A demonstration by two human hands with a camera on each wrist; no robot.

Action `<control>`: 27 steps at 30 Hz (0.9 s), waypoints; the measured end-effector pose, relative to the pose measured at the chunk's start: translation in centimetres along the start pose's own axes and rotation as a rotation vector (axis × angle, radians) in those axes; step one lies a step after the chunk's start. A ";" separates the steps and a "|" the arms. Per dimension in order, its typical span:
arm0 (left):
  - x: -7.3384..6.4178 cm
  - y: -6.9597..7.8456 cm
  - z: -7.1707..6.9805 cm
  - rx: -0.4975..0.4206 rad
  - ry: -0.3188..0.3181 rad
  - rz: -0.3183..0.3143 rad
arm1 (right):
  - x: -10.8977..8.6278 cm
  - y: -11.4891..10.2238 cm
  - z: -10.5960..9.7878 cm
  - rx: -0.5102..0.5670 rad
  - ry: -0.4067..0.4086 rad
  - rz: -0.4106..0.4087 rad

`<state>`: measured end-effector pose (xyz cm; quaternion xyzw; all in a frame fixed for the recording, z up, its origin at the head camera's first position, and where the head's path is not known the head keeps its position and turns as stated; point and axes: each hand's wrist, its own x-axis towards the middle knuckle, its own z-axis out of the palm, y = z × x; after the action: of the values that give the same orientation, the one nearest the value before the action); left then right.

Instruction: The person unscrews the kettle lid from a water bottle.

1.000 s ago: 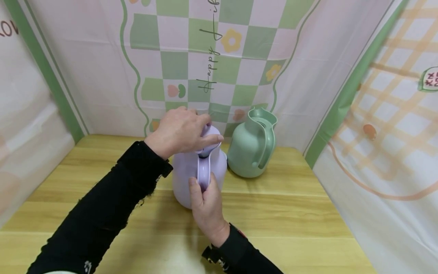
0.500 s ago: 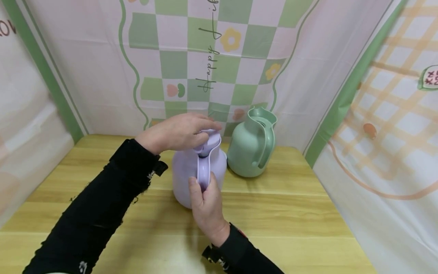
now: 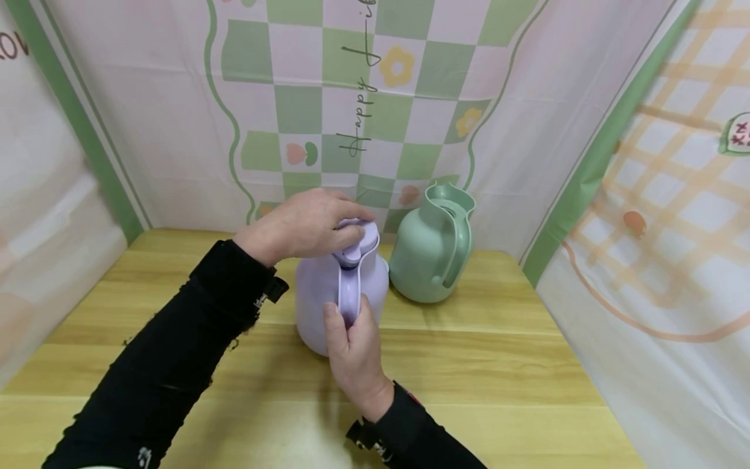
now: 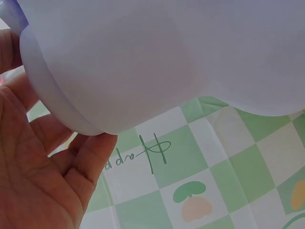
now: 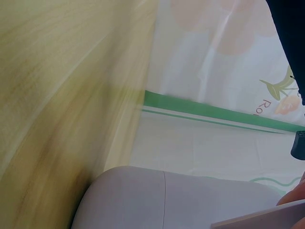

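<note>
A lilac thermos jug stands upright on the wooden table, its handle facing me. My right hand grips the lower part of the handle, thumb on the near side. Over the jug's mouth, my left hand holds the lilac lid with bent fingers and thumb. Close up in the left wrist view, fingers of the left hand curl against the rim beside the pale jug wall. Only the jug's side and a bit of hand at the right edge appear in the right wrist view.
A green thermos jug stands just right of and behind the lilac one, handle turned toward the front right. Printed cloth walls in the wooden table at the back and both sides.
The left hand first drew back leftward over the lid, its thumb shifting from the right side to the near top. The lid has turned slightly. The right hand stays on the handle.
</note>
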<state>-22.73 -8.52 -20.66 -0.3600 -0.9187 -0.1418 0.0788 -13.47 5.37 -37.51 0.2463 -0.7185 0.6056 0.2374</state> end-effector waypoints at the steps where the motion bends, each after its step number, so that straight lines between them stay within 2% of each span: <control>1: 0.0 0.0 0.0 0.004 0.006 -0.006 | 0.0 0.0 0.0 -0.001 0.000 0.001; 8: -0.4 0.5 0.4 0.042 0.066 -0.046 | 0.0 -0.1 0.0 -0.005 -0.005 0.009; 12: -0.5 0.8 0.6 0.086 0.077 -0.063 | 0.0 -0.2 0.0 0.007 -0.015 0.018; 19: -1.0 1.2 0.7 0.143 0.115 -0.044 | -0.1 -0.2 0.0 0.016 -0.026 0.019; 27: -1.5 1.6 0.6 0.173 0.131 -0.064 | 0.0 -0.1 0.0 0.012 -0.018 -0.015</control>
<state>-20.56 -8.12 -21.26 -0.3125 -0.9314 -0.0877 0.1650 -13.40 5.41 -37.48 0.2586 -0.7152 0.6058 0.2338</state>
